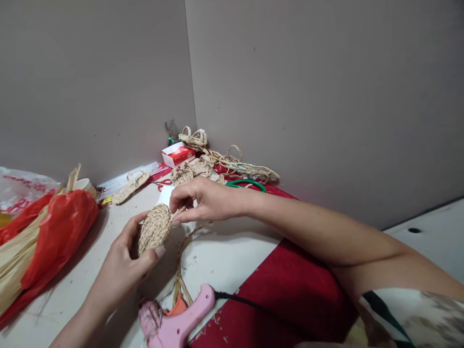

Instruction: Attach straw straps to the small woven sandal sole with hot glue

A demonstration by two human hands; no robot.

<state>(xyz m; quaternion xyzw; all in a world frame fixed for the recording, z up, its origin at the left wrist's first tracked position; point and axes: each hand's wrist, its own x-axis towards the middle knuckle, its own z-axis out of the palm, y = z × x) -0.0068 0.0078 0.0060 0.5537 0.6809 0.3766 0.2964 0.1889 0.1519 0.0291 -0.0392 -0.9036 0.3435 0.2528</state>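
Note:
A tan oval coil of braided straw (155,228) is gripped by my left hand (132,251), fingers behind it and thumb along its lower edge. My right hand (192,199) is closed at the coil's upper right edge, fingertips pinched together. It seems to have the end of the straw braid, though the fingers mostly cover it. A loose straw strand (180,256) hangs below and trails down to the table. Close beneath my hands lies a pink glue gun (188,319) with an orange trigger and a black cord.
A red plastic bag with straw (68,227) lies at the left. Toward the wall corner are a flat woven straw sole (131,187), a red and white box (178,154), braided cords (246,169) and a green ring (246,183). Red cloth (286,290) covers the table's right side.

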